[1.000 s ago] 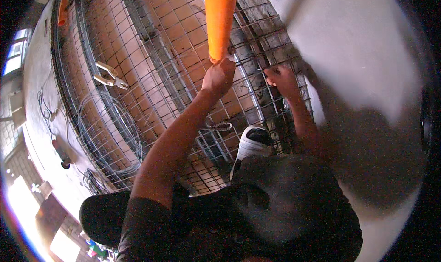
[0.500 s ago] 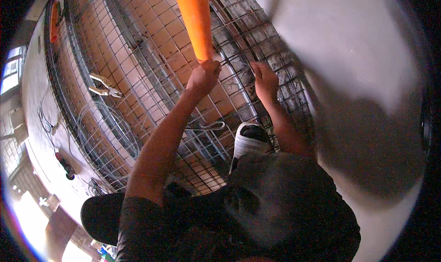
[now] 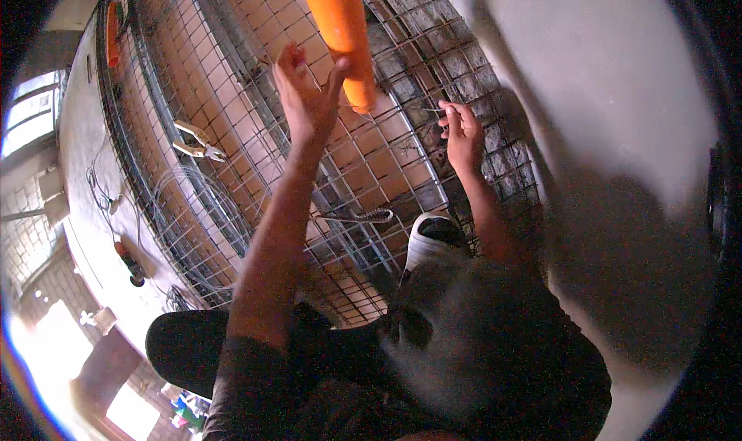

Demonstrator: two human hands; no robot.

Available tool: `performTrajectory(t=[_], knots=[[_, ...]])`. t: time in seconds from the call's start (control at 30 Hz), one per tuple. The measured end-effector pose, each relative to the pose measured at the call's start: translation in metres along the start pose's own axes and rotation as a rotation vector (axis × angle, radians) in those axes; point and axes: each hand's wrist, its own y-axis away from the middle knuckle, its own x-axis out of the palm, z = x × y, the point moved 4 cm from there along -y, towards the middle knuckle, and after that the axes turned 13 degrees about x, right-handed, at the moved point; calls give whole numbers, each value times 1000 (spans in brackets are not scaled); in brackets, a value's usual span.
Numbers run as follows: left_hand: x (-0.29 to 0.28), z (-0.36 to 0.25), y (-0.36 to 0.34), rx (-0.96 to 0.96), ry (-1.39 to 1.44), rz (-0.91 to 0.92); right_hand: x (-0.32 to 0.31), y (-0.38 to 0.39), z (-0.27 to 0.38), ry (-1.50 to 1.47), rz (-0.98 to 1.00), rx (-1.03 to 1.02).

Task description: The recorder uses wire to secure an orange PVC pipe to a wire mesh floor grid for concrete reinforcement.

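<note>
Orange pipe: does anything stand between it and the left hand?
Nothing visible does. The open left hand is by the end of the orange pipe, its thumb overlapping the pipe in view; whether they touch is unclear.

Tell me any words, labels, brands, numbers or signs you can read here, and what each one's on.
None can be read.
Orange pipe: no legible lettering.
Pliers with cream handles: too small to tell.
Red-and-black corded tool: too small and blurred.
White shoe: no legible lettering.
</note>
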Motion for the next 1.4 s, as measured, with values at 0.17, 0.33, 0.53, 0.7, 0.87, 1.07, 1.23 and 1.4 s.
performTrajectory(t=[0.17,0.33,0.53,0.7,0.87,1.07,1.23,1.4], knots=[[32,-8,-58,-68,406,301,21,1,-3,-359,147,147],[4,-8,-27,-221,666,120,28,-14,0,-401,135,134],[-16,-13,18,-213,669,71,24,-15,-13,-476,63,231],[-13,-20,20,-218,621,288,26,-20,-16,-524,10,224],[-14,-19,20,-301,745,467,20,-28,-15,-458,95,250],[-25,19,68,-92,-70,272,19,-21,4,-297,98,183],[21,28,103,-69,121,539,12,-32,-12,-130,20,50],[26,30,97,201,-150,714,22,-23,9,-150,123,132]])
